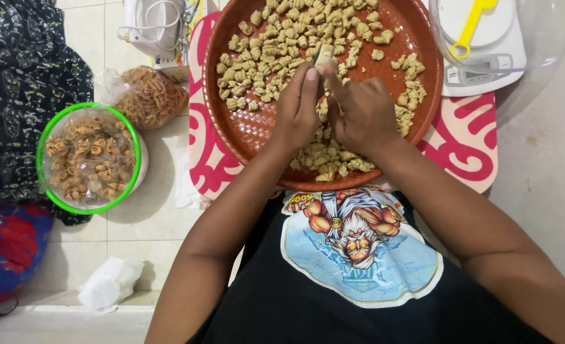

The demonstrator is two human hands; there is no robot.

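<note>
A big round reddish-brown tray [244, 130] sits in front of me, covered with several small beige curled dough pieces [276, 51]. Both hands meet over its middle. My left hand [297, 105] and my right hand [361, 111] pinch one pale piece of dough [324, 54] between their fingertips, just above the tray's ridged surface. More dough pieces lie under and beside my right wrist.
A green-rimmed bowl [40, 150] of browned, fried shells stands on the tiled floor at left, with a plastic bag of the same [148, 95] behind it. A white kitchen scale [486, 64] with a yellow spoon [470, 25] is at the top right. A pink-and-white mat [467, 140] lies under the tray.
</note>
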